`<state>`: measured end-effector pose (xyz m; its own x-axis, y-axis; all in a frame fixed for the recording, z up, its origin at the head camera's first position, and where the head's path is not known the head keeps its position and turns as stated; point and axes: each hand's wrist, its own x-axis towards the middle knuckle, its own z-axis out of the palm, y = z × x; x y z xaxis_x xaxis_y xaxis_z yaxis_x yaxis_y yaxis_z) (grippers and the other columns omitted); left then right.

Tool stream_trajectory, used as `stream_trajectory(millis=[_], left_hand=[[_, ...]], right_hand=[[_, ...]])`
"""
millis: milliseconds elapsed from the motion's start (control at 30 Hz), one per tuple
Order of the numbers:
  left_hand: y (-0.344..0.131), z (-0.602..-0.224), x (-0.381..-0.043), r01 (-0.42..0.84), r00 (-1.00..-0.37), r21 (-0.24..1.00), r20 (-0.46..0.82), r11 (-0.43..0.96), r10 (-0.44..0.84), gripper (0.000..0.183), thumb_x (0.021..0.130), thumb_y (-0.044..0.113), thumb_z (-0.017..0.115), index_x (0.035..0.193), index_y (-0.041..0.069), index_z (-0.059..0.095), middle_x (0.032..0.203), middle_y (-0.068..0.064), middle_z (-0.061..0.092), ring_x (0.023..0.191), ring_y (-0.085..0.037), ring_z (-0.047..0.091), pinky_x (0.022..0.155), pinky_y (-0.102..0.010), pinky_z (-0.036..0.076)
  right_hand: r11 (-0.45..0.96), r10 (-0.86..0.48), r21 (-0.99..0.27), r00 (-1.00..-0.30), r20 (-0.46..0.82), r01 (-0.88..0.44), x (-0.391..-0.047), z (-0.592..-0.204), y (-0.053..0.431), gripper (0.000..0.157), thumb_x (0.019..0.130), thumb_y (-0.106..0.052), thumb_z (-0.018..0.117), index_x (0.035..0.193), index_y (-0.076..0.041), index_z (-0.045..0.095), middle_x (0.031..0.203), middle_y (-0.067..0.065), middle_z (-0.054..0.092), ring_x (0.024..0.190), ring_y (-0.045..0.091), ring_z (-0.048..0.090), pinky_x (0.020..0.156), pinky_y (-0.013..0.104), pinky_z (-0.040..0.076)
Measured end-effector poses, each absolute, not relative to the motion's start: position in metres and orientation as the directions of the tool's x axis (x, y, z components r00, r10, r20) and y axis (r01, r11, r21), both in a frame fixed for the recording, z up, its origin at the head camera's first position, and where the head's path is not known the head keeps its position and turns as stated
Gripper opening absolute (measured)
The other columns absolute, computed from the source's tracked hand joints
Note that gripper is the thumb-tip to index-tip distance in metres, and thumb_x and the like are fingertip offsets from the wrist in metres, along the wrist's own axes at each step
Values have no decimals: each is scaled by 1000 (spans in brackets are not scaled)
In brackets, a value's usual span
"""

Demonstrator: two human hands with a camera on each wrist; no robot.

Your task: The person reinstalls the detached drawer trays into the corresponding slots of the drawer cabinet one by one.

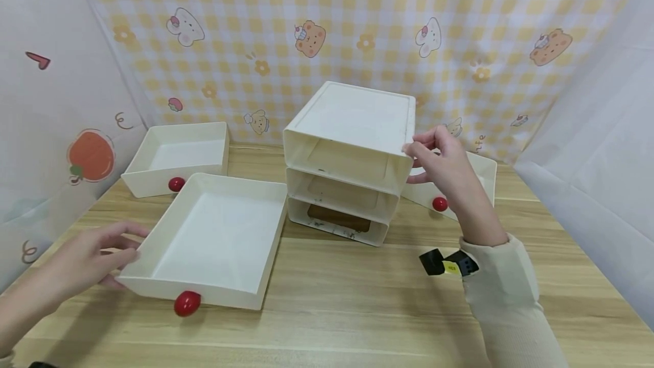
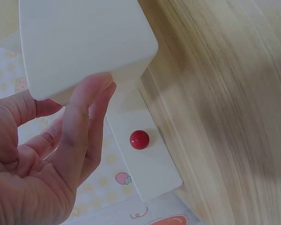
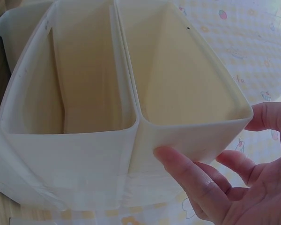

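Note:
A white drawer (image 1: 219, 231) with a red round knob (image 1: 187, 303) is at the front left. My left hand (image 1: 97, 254) grips it by the left wall, near the front corner. In the left wrist view, thumb and fingers pinch that drawer (image 2: 84, 47) at its edge. A white drawer cabinet (image 1: 363, 115) of three stacked open-fronted tiers stands at the centre, its slots without drawers. My right hand (image 1: 439, 158) holds its top tier at the right front corner, thumb above and fingers along the side. The right wrist view shows fingertips touching the tier's side wall (image 3: 192, 145).
Another white drawer (image 1: 189, 149) with a red knob sits at the back left. A third drawer (image 1: 485, 172) lies behind my right forearm, partly hidden. The wooden table (image 1: 347, 305) backs onto a yellow checked curtain (image 1: 357, 10), with pale curtains on both sides.

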<state>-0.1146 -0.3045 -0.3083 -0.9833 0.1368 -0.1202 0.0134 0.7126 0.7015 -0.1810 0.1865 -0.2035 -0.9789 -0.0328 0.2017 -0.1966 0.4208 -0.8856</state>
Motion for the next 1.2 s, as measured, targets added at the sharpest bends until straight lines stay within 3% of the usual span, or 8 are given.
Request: stream_trajectory(millis=[367, 900, 1200], left_hand=[[-307, -310, -106, 33, -985, 702, -99, 712, 144, 28, 92, 8, 54, 120, 0, 52, 101, -16, 64, 72, -6, 62, 53, -31, 56], [-300, -314, -98, 58, -981, 706, -90, 706, 170, 29, 91, 8, 56, 119, 0, 52, 102, -16, 64, 73, -1, 60, 51, -30, 56], [-275, -312, -99, 47, -976, 727, -113, 685, 187, 36, 91, 8, 57, 125, -1, 51, 104, -18, 63, 76, -9, 63, 51, -30, 56]], right_hand=[[417, -35, -887, -979, 200, -196, -180, -204, 187, 21, 92, -24, 50, 101, -7, 43, 101, 7, 43, 89, 25, 51, 66, 32, 58], [418, -39, -885, -977, 208, -205, -180, -204, 186, 20, 92, -23, 51, 101, -7, 43, 99, 7, 43, 89, 25, 52, 66, 32, 58], [419, -36, -886, -978, 204, -200, -180, -204, 186, 19, 92, -23, 50, 101, -7, 43, 99, 7, 43, 88, 24, 51, 66, 32, 58]])
